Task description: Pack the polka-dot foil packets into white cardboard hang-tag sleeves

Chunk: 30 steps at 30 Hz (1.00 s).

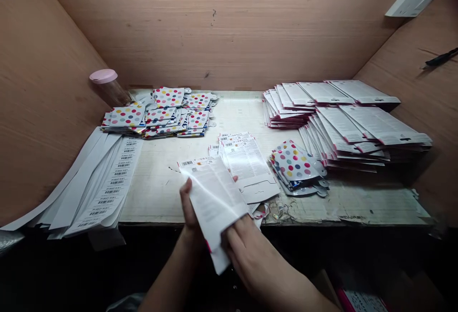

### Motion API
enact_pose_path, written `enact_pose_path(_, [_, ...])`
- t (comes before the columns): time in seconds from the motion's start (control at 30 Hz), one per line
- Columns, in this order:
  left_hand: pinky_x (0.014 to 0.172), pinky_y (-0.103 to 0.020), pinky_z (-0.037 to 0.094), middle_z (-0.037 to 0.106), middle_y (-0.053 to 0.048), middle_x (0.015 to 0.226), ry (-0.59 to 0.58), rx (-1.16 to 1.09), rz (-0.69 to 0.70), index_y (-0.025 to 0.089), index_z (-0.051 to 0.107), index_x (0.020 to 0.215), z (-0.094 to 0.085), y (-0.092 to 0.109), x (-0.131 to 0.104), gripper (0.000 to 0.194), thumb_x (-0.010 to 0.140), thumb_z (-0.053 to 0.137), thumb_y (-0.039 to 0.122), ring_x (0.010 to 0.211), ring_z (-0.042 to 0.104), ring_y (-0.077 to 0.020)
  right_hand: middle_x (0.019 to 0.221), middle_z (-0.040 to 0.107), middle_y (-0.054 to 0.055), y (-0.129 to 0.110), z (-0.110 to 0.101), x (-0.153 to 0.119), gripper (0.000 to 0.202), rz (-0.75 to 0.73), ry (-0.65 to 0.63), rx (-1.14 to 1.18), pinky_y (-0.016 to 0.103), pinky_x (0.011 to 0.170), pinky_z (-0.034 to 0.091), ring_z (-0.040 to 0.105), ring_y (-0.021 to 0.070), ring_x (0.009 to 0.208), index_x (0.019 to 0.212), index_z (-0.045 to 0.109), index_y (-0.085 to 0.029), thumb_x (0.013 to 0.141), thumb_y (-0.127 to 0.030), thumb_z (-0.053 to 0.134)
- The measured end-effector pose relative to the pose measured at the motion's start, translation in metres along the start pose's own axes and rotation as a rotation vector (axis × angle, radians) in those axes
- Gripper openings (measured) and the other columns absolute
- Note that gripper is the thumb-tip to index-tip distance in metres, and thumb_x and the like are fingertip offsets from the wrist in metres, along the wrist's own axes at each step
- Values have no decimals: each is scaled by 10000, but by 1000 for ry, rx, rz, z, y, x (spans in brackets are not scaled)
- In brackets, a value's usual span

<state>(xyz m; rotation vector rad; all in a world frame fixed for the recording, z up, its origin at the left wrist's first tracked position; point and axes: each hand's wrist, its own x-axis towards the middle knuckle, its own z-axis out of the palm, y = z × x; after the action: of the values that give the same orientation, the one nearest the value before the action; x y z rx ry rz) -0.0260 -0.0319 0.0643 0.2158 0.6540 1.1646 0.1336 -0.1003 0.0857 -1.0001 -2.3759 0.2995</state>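
A white printed packet (211,202) is held at a tilt over the table's front edge. My left hand (189,204) grips its left side, thumb in front and the other fingers behind. The fingers of my right hand (246,250) reach inside the packet's open lower end, so their tips are hidden. Just behind it lie more flat white packets (246,169) with barcodes and small print. Beside those, to the right, is a small pile of polka-dot pouches (295,161).
Polka-dot pouches (168,114) are piled at the back left near a pink-lidded container (103,77). Barcode label strips (114,183) hang over the left edge. Stacks of white packets (379,123) fill the right. Wooden panels (214,30) enclose the table (153,197).
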Motion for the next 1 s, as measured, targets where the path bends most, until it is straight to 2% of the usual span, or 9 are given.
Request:
enact_pose_path(0.07, [1068, -522, 382, 693, -133, 1145, 170, 135, 88, 138, 573, 1251, -12, 18, 11, 589, 723, 683, 375, 1163, 586, -346, 1277, 589, 121, 8, -15, -11, 333, 25, 25, 71, 329, 977, 506, 548, 231, 1185, 1229, 567, -169, 912, -158, 466])
enact_pose_path(0.13, [1080, -499, 378, 696, -117, 1136, 215, 321, 171, 150, 579, 1235, -22, 24, 23, 529, 725, 705, 216, 1171, 584, -320, 1195, 594, 116, 26, -17, -17, 279, 205, 150, 86, 352, 944, 511, 564, 232, 1122, 1191, 568, -205, 929, -186, 473])
enact_pose_path(0.23, [1076, -536, 363, 634, -138, 1242, 154, 493, 271, 160, 516, 1298, -28, 9, 38, 561, 772, 696, 237, 1237, 528, -329, 1075, 560, 118, 61, 10, -16, 276, 496, 281, 61, 424, 885, 509, 562, 263, 1026, 1196, 539, -209, 926, -265, 522])
enact_pose_path(0.37, [1150, -573, 195, 328, -109, 1532, 243, 926, 606, 252, 384, 1427, -30, -21, 37, 770, 741, 733, 233, 1414, 285, -328, 999, 519, 100, 91, 60, -14, 197, 584, 303, -26, 427, 799, 491, 513, 261, 922, 1049, 602, -207, 896, -328, 573])
enact_pose_path(0.43, [1168, -592, 90, 372, -70, 1516, 157, 1256, 727, 283, 517, 1344, -38, -28, 27, 615, 762, 712, 238, 1438, 222, -334, 970, 521, 94, 94, 73, -18, 161, 557, 321, -101, 422, 781, 463, 489, 251, 883, 994, 637, -207, 897, -320, 577])
enact_pose_path(0.5, [1164, -612, 58, 517, -64, 1415, -78, 1459, 659, 302, 634, 1226, -50, -29, 14, 448, 783, 693, 268, 1416, 275, -354, 919, 553, 75, 94, 77, -21, 151, 483, 304, -102, 397, 773, 431, 495, 229, 850, 996, 659, -212, 923, -264, 537])
enact_pose_path(0.6, [1157, -609, 101, 480, -62, 1453, -325, 1580, 519, 317, 558, 1323, -68, -27, 1, 574, 770, 710, 324, 1404, 301, -371, 840, 595, 50, 94, 77, -23, 177, 413, 268, -55, 366, 757, 397, 515, 206, 823, 968, 673, -209, 943, -206, 498])
enact_pose_path(0.8, [1160, -584, 102, 325, -64, 1540, -405, 1705, 506, 291, 402, 1438, -79, -26, 0, 719, 785, 687, 383, 1444, 206, -355, 809, 602, 32, 100, 76, -20, 155, 428, 237, -2, 349, 774, 378, 522, 197, 822, 864, 658, -203, 940, -236, 526])
enact_pose_path(1.0, [1154, -577, 155, 330, -73, 1538, -394, 1773, 574, 301, 382, 1449, -80, -30, 1, 712, 805, 670, 392, 1437, 227, -354, 822, 593, 35, 102, 77, -13, 167, 445, 164, -49, 351, 768, 329, 508, 201, 823, 817, 593, -185, 952, -222, 502])
